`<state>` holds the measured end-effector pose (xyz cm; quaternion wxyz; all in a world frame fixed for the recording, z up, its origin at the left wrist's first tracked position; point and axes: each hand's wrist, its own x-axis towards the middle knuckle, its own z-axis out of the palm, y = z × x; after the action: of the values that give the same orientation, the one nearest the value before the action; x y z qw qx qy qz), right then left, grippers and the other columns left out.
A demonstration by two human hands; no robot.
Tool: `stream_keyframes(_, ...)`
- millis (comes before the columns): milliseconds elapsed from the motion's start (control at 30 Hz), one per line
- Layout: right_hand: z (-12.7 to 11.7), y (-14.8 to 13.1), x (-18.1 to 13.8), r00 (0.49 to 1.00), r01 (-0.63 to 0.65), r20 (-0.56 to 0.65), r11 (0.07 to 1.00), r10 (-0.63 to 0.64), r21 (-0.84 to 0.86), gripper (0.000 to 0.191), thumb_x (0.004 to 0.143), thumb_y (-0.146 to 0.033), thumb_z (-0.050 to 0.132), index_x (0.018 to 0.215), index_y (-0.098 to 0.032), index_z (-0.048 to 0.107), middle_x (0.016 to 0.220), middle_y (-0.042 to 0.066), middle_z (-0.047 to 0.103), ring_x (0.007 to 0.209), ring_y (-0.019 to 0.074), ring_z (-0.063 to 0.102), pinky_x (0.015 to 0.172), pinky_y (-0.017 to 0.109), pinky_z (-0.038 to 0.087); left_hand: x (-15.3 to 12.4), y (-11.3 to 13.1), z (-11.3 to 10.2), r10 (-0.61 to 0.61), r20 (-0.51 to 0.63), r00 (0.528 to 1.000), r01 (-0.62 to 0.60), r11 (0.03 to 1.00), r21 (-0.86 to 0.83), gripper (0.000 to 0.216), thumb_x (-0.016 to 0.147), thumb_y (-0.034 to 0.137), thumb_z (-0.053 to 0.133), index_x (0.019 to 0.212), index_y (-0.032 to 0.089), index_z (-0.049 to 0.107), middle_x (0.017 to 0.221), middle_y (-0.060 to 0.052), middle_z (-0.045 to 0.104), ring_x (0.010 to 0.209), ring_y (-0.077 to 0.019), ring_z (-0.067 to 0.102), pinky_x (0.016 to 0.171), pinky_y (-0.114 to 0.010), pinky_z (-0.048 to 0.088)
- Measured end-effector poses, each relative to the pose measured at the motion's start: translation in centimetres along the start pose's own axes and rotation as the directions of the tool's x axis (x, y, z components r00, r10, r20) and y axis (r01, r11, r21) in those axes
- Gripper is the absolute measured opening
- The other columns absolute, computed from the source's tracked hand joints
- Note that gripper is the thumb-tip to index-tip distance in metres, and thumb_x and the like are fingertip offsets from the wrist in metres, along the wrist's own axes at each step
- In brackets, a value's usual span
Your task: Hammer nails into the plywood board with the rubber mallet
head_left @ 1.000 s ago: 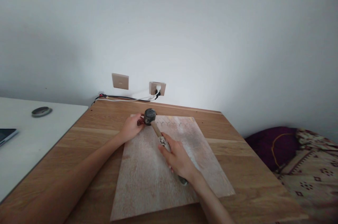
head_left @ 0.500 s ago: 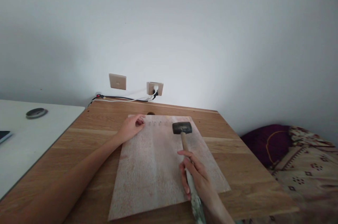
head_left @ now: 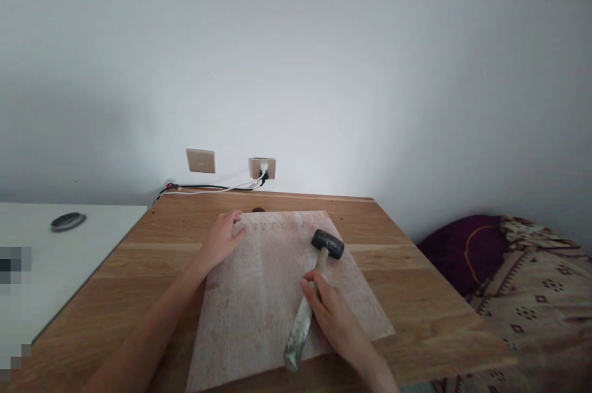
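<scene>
A pale wooden board (head_left: pixel 250 300) lies on the wooden table (head_left: pixel 416 294). Near its far edge runs a row of small marks or nails (head_left: pixel 277 226). My left hand (head_left: pixel 221 239) rests on the board's far left corner with its fingers stretched out flat. A hammer with a black head (head_left: pixel 328 243) and a worn wooden handle (head_left: pixel 298 331) lies slanted on the right part of the board. My right hand (head_left: pixel 330 313) is on the middle of the handle, fingers curled loosely over it.
A white table (head_left: pixel 69 257) adjoins on the left, with a round dark object (head_left: pixel 68 221) on it. A wall switch (head_left: pixel 200 160), a socket (head_left: pixel 262 168) and cables (head_left: pixel 208 188) sit behind the table. To the right are a purple pillow (head_left: pixel 462 251) and a patterned blanket (head_left: pixel 531 300).
My right hand swung the hammer from the board's far left, beside my left hand, over to the right and laid it down. My left hand's pinch has opened flat.
</scene>
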<state>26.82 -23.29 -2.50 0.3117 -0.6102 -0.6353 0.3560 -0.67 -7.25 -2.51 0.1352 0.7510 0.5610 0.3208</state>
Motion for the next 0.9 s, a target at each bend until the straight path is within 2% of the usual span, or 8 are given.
stream_keyframes(100, 0.0, -0.3, -0.4, 0.986, 0.114, -0.088, 0.961, -0.140, -0.251, 0.045, 0.107, -0.055, 0.040, 0.114, -0.022, 0.069, 0.075, 0.005, 0.071, 0.066, 0.0227, 0.069, 0.060, 0.030, 0.047, -2.8, 1.5, -0.9, -0.013, -0.018, 1.000, 0.016, 0.983, 0.182, 0.040, 0.092, 0.032, 0.054, 0.128, 0.016, 0.060, 0.134, -0.017, 0.065, 0.127, -0.0327, 0.061, 0.107, -0.048, 0.049)
stream_keyframes(167, -0.5, 0.1, -0.9, 0.974, 0.137, -0.129, 0.935, -0.188, -0.327, 0.044, 0.109, -0.050, 0.039, 0.126, -0.021, 0.067, 0.083, 0.008, 0.075, 0.072, 0.0251, 0.071, 0.067, 0.033, 0.050, -5.2, 2.1, -1.6, -0.081, 0.032, 0.996, 0.067, 0.948, 0.311, 0.043, 0.095, 0.035, 0.051, 0.134, 0.017, 0.057, 0.142, -0.019, 0.060, 0.125, -0.0347, 0.063, 0.104, -0.050, 0.051)
stream_keyframes(233, -1.5, 1.4, -1.6, 0.949, 0.155, -0.195, 0.906, -0.247, -0.393, 0.040, 0.110, -0.043, 0.037, 0.129, -0.022, 0.065, 0.095, 0.011, 0.077, 0.085, 0.0270, 0.073, 0.077, 0.038, 0.054, -7.3, 2.6, -2.1, -0.143, 0.085, 0.986, 0.100, 0.917, 0.387, 0.043, 0.099, 0.037, 0.047, 0.135, 0.016, 0.057, 0.149, -0.022, 0.054, 0.119, -0.0357, 0.067, 0.099, -0.049, 0.053)
stream_keyframes(333, -3.6, 4.9, -2.6, 0.873, 0.165, -0.292, 0.798, -0.392, -0.579, 0.036, 0.108, -0.039, 0.041, 0.129, -0.022, 0.065, 0.123, 0.015, 0.072, 0.118, 0.0325, 0.066, 0.100, 0.050, 0.052, -8.9, 3.7, -2.2, -0.130, 0.155, 0.979, 0.057, 0.913, 0.405, 0.045, 0.102, 0.038, 0.043, 0.138, 0.016, 0.057, 0.157, -0.024, 0.046, 0.118, -0.0366, 0.068, 0.097, -0.049, 0.054)
stream_keyframes(433, -5.7, 8.9, -3.6, 0.834, 0.049, -0.343, 0.677, -0.433, -0.735, 0.042, 0.107, -0.045, 0.040, 0.134, -0.022, 0.063, 0.135, 0.015, 0.069, 0.135, 0.0378, 0.056, 0.102, 0.058, 0.050, -8.4, 5.3, -1.5, -0.120, 0.189, 0.975, 0.026, 0.899, 0.438, 0.046, 0.101, 0.035, 0.045, 0.142, 0.016, 0.055, 0.157, -0.024, 0.046, 0.117, -0.0366, 0.069, 0.098, -0.050, 0.053)
stream_keyframes(600, -9.5, 13.0, -4.8, 0.845, -0.082, -0.349, 0.546, -0.405, -0.834, 0.046, 0.106, -0.044, 0.035, 0.129, -0.021, 0.068, 0.128, 0.014, 0.074, 0.140, 0.0387, 0.053, 0.112, 0.061, 0.041, -6.4, 9.5, 0.8, -0.056, 0.289, 0.956, -0.070, 0.910, 0.409, 0.040, 0.101, 0.032, 0.047, 0.136, 0.015, 0.059, 0.148, -0.022, 0.053, 0.114, -0.0332, 0.069, 0.098, -0.045, 0.054)
stream_keyframes(767, -15.6, 16.7, -5.3, 0.836, -0.189, -0.410, 0.512, -0.364, -0.838, 0.049, 0.102, -0.040, 0.030, 0.125, -0.021, 0.070, 0.123, 0.015, 0.076, 0.134, 0.0404, 0.057, 0.105, 0.062, 0.048, -4.2, 14.3, 5.1, 0.110, 0.386, 0.916, -0.224, 0.938, 0.266, 0.036, 0.098, 0.030, 0.053, 0.129, 0.014, 0.062, 0.146, -0.022, 0.052, 0.109, -0.0343, 0.070, 0.094, -0.047, 0.057)
stream_keyframes(900, -20.1, 19.7, -5.7, 0.813, -0.275, -0.495, 0.548, -0.306, -0.790, 0.050, 0.099, -0.042, 0.033, 0.129, -0.021, 0.067, 0.125, 0.016, 0.073, 0.124, 0.0364, 0.065, 0.101, 0.054, 0.053, -3.1, 17.0, 8.4, 0.230, 0.430, 0.873, -0.308, 0.944, 0.119, 0.038, 0.098, 0.037, 0.057, 0.129, 0.016, 0.063, 0.156, -0.022, 0.045, 0.126, -0.0363, 0.063, 0.105, -0.051, 0.053)
